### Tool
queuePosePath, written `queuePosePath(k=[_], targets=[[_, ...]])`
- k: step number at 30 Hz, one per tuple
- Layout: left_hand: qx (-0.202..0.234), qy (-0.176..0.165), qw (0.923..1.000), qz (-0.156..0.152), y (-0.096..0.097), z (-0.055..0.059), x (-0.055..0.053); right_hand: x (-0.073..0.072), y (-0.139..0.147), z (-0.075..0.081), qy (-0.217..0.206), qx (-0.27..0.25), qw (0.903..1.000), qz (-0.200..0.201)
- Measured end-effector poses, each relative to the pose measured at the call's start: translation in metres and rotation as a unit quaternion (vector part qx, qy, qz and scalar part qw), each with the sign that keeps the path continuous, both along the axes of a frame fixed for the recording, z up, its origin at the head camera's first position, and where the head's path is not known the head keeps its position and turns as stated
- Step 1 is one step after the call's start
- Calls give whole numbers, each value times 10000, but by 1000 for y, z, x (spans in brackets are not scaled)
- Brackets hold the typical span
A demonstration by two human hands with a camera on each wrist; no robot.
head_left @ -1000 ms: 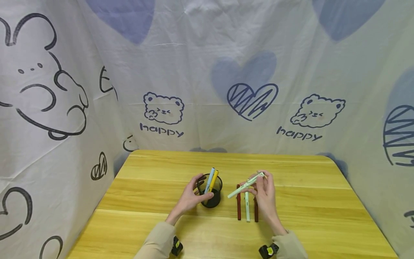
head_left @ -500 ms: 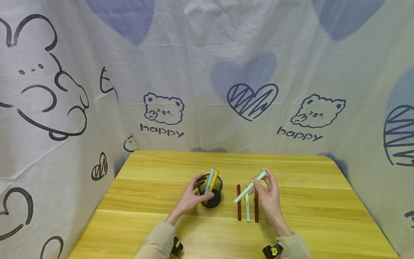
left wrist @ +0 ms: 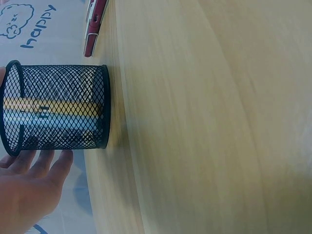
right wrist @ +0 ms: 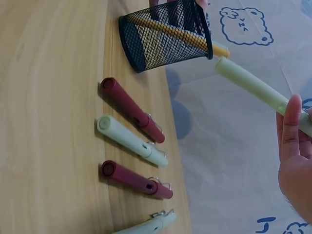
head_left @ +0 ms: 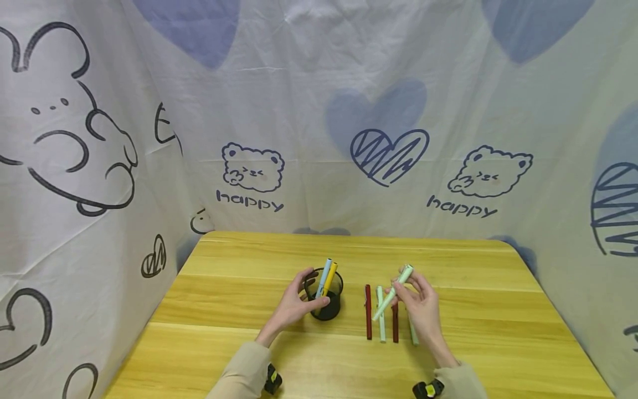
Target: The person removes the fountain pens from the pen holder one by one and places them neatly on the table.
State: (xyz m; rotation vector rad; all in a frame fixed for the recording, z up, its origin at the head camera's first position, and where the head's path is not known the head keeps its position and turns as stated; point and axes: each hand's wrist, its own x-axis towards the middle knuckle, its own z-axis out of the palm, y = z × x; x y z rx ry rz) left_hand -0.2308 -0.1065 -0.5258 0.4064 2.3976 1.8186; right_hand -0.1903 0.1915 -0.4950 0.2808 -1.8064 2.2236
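My left hand (head_left: 294,302) grips the black mesh pen holder (left wrist: 63,107), its thumb on the near side and its fingers behind. A light blue pen (head_left: 324,274) and a yellow pen (head_left: 331,277) lean inside, their tops above the rim. Between thumb and fingers, my right hand (head_left: 421,305) pinches a pale green pen (right wrist: 253,85), tilted above the table. Below it on the table lie a dark red pen (head_left: 368,313), a pale green pen (right wrist: 131,140), a second dark red pen (right wrist: 136,179) and another pale green pen (right wrist: 151,225), the last partly hidden by the hand in the head view.
The pens lie side by side on the wooden table (head_left: 239,260), to the right of the holder. Behind the table hangs a white cloth (head_left: 309,183) printed with hearts and bears. Bands with small black devices (head_left: 427,389) sit at both wrists.
My right hand has moved right and slightly toward me, turning the pale green pen steeper. More of the pens on the table now shows. The left hand and the holder stay in place.
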Motion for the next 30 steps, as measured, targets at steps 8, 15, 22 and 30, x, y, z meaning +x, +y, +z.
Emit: queuePosePath(k=[8, 15, 22, 30], targets=[[13, -20, 10000, 15, 0, -2, -1, 1, 11, -3, 14, 50, 10000, -78], [10, -10, 10000, 18, -1, -3, -1, 3, 16, -3, -234, 291, 9990, -261], [27, -23, 10000, 21, -1, -3, -1, 3, 25, -5, -213, 577, 9980, -154], [-2, -2, 10000, -6, 0, 0, 0, 5, 34, -8, -424, 936, 9946, -150]])
